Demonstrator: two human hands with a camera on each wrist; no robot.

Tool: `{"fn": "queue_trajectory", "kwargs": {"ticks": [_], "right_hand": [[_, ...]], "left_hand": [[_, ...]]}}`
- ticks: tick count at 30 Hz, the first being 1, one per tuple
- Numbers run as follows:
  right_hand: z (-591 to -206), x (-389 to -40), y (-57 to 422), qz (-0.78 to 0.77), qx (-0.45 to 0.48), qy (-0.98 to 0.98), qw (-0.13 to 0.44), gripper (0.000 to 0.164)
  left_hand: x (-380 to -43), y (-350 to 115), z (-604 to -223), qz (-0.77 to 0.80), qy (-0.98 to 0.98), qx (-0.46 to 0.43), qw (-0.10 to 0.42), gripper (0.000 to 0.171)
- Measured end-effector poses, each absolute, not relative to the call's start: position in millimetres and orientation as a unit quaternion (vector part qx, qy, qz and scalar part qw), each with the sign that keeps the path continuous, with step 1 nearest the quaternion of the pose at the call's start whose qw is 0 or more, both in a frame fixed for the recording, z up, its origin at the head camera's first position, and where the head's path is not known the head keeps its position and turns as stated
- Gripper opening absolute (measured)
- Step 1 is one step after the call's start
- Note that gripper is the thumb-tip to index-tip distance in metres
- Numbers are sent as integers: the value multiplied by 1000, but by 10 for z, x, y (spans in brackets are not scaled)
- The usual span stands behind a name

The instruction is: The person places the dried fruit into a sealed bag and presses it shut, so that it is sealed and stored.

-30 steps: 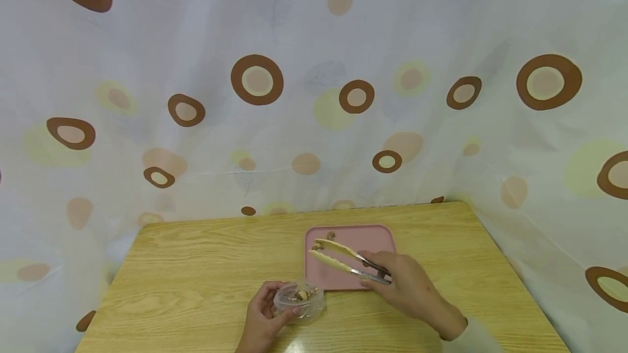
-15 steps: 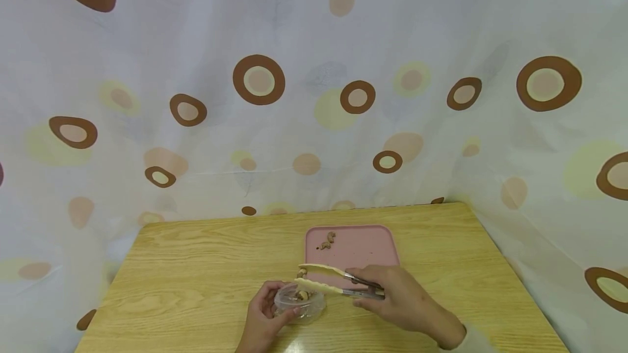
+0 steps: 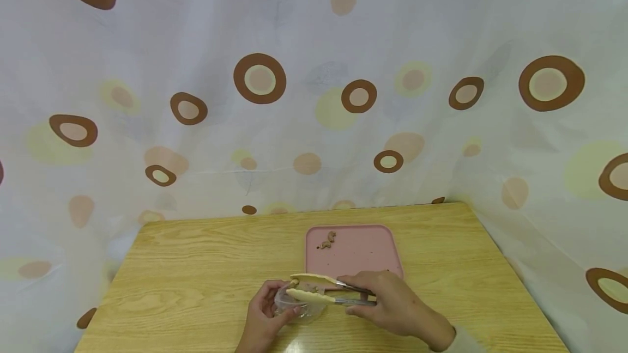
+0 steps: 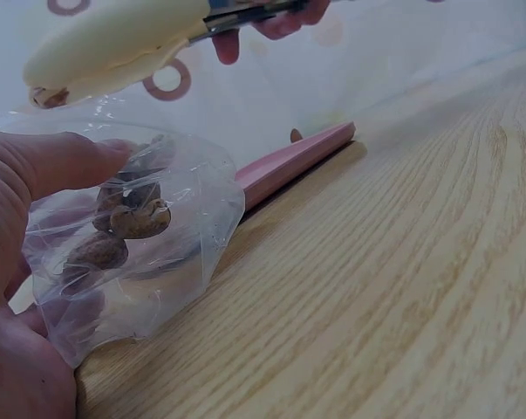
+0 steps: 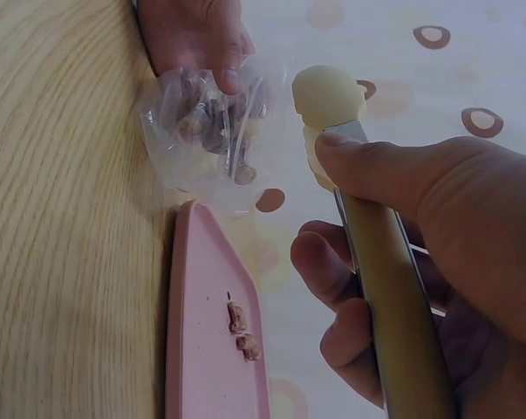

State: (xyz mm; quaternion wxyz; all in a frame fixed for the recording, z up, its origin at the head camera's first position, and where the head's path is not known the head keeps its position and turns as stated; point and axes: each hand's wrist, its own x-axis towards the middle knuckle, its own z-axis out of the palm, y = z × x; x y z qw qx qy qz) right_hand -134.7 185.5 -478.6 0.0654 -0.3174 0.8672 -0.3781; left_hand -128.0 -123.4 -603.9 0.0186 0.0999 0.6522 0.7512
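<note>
My left hand [image 3: 262, 315] holds a clear plastic bag [image 3: 308, 315] by its side, thumb in front, its mouth spread upward. Several brown, curved nuts [image 4: 140, 218], like cashews in their skins, lie inside the bag. In my right hand [image 3: 399, 304] is a pair of tongs [image 3: 314, 296] with metal handles and cream tips. The tips stand over the bag's mouth. Between them is a brown nut [image 4: 49, 96], mostly hidden by the tips in the left wrist view. Two more nuts [image 5: 243, 332] lie on the pink tray [image 5: 212, 375].
The tray [image 3: 363, 247] lies on the wooden table [image 3: 221, 255], just behind the bag and tongs. Small dark crumbs dot it. A patterned curtain [image 3: 304, 124] hangs behind the table and along its right side.
My right hand has brought the tongs from the tray's left side toward me and leftward, over the bag, carrying a nut. My left hand and the bag have stayed put.
</note>
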Motion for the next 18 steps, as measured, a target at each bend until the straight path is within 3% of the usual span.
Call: {"fn": "queue_trajectory", "kwargs": {"ticks": [18], "right_hand": [[-4849, -1375, 1795, -383, -300, 869, 92, 55]], "left_hand": [[-1276, -1239, -6021, 745, 660, 92, 26, 50]]}}
